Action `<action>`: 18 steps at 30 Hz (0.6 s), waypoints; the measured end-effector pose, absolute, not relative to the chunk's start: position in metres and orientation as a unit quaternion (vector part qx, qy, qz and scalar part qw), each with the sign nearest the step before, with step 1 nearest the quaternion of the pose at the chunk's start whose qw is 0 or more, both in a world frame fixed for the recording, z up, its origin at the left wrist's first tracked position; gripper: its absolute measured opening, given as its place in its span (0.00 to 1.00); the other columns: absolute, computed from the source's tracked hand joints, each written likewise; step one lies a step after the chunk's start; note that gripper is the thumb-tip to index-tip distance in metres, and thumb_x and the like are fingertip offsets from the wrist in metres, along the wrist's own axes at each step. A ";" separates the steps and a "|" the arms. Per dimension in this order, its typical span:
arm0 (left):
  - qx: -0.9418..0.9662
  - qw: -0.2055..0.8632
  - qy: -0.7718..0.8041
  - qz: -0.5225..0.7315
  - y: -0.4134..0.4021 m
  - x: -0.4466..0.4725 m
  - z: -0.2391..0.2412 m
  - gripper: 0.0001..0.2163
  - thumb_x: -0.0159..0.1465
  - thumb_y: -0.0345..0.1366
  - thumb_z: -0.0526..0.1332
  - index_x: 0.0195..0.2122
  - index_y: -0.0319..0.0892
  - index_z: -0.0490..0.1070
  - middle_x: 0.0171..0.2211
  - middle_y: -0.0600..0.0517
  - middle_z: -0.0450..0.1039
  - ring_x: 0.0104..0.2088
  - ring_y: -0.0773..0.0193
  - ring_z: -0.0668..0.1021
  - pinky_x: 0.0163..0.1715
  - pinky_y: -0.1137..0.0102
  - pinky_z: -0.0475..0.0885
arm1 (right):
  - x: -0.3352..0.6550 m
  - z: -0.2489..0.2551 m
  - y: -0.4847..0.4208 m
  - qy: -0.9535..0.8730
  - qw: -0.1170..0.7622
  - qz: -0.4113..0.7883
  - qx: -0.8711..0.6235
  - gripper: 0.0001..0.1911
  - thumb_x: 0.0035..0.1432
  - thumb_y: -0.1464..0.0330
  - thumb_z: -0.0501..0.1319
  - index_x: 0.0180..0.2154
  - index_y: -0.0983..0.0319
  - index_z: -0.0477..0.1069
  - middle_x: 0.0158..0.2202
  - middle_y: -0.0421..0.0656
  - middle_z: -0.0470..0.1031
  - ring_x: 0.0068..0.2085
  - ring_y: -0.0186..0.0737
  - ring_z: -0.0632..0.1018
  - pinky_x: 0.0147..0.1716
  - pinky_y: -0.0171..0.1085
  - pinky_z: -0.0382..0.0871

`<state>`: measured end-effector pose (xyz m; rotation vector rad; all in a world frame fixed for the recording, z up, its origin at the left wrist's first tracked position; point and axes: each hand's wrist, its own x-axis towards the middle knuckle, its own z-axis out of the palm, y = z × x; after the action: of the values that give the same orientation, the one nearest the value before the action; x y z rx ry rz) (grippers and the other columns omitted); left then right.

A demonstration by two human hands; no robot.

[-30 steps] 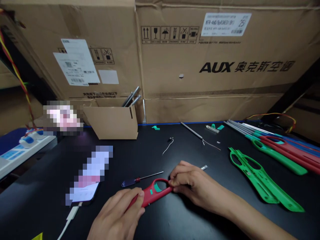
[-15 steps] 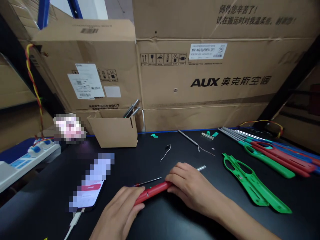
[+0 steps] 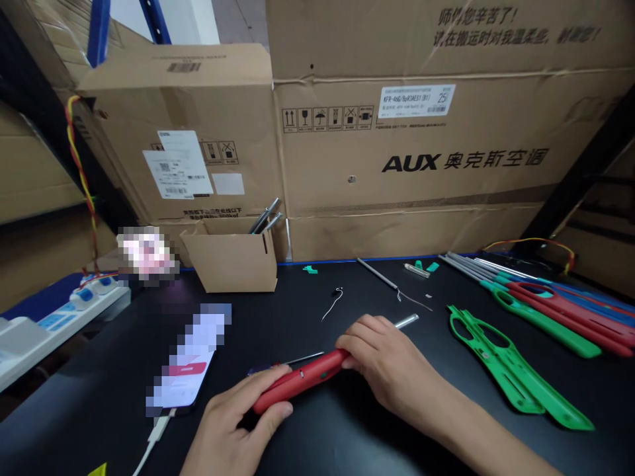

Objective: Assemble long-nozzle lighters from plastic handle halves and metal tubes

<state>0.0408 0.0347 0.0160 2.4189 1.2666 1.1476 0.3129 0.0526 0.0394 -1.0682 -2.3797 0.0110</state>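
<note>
Both my hands hold a long red plastic lighter body (image 3: 302, 380), which lies on its edge just above the black bench top (image 3: 119, 370). My left hand (image 3: 235, 423) grips its lower left end, and my right hand (image 3: 384, 357) wraps around its upper right part. A thin metal tube (image 3: 407, 321) sticks out past my right hand. Behind the red body lies a screwdriver (image 3: 307, 359), its dark handle mostly hidden by my left hand.
To the right lie green plastic shell halves (image 3: 510, 367), with a row of red, green and blue pieces (image 3: 555, 307) beyond. A blurred phone (image 3: 186, 357) on a white cable lies left. Further back are a thin wire (image 3: 332, 304) and a small cardboard box (image 3: 231, 264) holding metal rods.
The red body has turned from lying flat with its loop showing to standing on edge, and it has slid slightly right. The view has tilted upward since the earliest frame.
</note>
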 end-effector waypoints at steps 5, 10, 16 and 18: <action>0.786 0.122 0.423 0.434 0.027 0.037 0.016 0.21 0.59 0.37 0.69 0.54 0.59 0.71 0.44 0.63 0.82 0.33 0.70 0.85 0.37 0.82 0.78 | 0.324 0.051 0.050 -0.875 0.263 0.064 -0.403 0.08 0.68 0.74 0.53 0.41 0.61 0.70 0.36 0.44 0.75 0.37 0.42 0.69 0.37 0.41 0.59; 0.788 0.098 0.428 0.432 0.023 0.033 0.022 0.18 0.60 0.40 0.69 0.51 0.59 0.74 0.38 0.63 0.84 0.31 0.69 0.85 0.33 0.84 0.78 | 0.327 0.059 0.047 -0.875 0.267 0.111 -0.388 0.08 0.68 0.75 0.52 0.40 0.61 0.69 0.34 0.43 0.74 0.36 0.42 0.69 0.37 0.40 0.62; 0.772 0.070 0.457 0.436 0.020 0.039 0.022 0.12 0.64 0.40 0.64 0.49 0.57 0.75 0.38 0.63 0.84 0.31 0.68 0.85 0.35 0.82 0.78 | 0.326 0.057 0.042 -0.873 0.285 0.087 -0.386 0.07 0.68 0.74 0.52 0.41 0.62 0.69 0.35 0.45 0.74 0.35 0.43 0.69 0.37 0.41 0.63; 0.752 0.064 0.472 0.456 0.018 0.044 0.017 0.11 0.64 0.42 0.63 0.48 0.58 0.75 0.36 0.64 0.84 0.30 0.69 0.85 0.36 0.82 0.78 | 0.326 0.056 0.042 -0.874 0.290 0.077 -0.382 0.08 0.69 0.73 0.52 0.41 0.62 0.69 0.34 0.45 0.74 0.34 0.43 0.68 0.36 0.41 0.63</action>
<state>0.0438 0.0185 0.0172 2.2702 1.4262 1.3762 0.3262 0.0416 0.0555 -1.0182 -2.3332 0.2042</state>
